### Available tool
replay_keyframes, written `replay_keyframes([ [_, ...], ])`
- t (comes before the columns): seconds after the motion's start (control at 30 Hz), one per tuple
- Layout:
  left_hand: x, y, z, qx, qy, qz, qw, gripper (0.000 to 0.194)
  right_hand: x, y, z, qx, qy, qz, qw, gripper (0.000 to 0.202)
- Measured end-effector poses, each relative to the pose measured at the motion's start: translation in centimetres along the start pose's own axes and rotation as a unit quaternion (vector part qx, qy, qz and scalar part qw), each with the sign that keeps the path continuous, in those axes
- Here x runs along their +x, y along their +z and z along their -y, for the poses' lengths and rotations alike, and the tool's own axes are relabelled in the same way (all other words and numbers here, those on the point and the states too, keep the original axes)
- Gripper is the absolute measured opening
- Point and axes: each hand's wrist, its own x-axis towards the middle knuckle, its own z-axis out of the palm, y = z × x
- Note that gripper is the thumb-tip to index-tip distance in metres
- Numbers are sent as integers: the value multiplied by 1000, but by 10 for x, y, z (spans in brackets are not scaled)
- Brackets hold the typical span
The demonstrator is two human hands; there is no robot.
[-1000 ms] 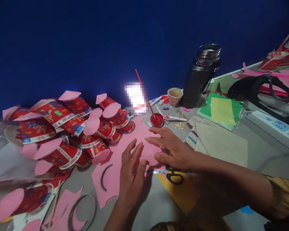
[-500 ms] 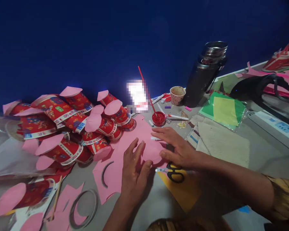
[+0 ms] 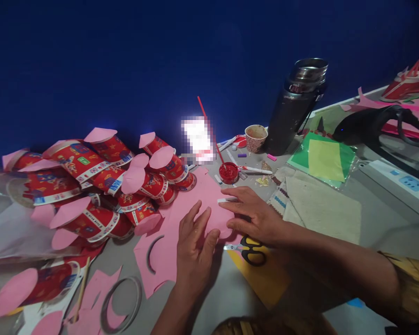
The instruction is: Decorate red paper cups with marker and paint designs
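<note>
Pink rounded paper (image 3: 219, 218) lies loose at six o'clock between the left hand (image 3: 194, 249) and right hand (image 3: 256, 216), their fingers (image 3: 202, 221) spread, seemingly not yet mounted, while many red cups (image 3: 78, 164) toward ten o'clock already wear pink tops (image 3: 70, 211).

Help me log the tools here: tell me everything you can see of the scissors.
The scissors have black handle loops with yellow inner parts and silvery, metal-looking blades. They lie flat, blades toward the left hand, loops just on the near side of the right hand; neither hand holds them. The nearer loop lies over a yellow-orange sheet. The blades look shut or nearly so; whether their tips are covered, or the right hand brushes the upper loop, I cannot tell.
</note>
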Motion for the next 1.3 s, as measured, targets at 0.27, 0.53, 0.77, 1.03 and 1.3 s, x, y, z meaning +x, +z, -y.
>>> replay_keyframes([
  [0.27, -3, 11, -4, -53, -101, 52, 992, 114, 0, -13, -5, 3, 52, -77, 996, 47],
  [0.53, 10, 7, -32, -115, -226, -34, 967, 107, -1, -10, -14, -3, 67, -88, 994, 37],
  [0.77, 6, -76, -62, -163, -229, -219, 934, 109, -1, -7, -14, -31, 57, -85, 994, 31],
  [1.03, 98, -176, -71, -254, -187, -257, 914, 91, -4, 1, -15, -16, 73, -94, 993, 30],
  [1.3, 192, -229, -40, -281, -78, -278, 915, 61, -7, 2, -24, -56, 50, -111, 991, 24],
])
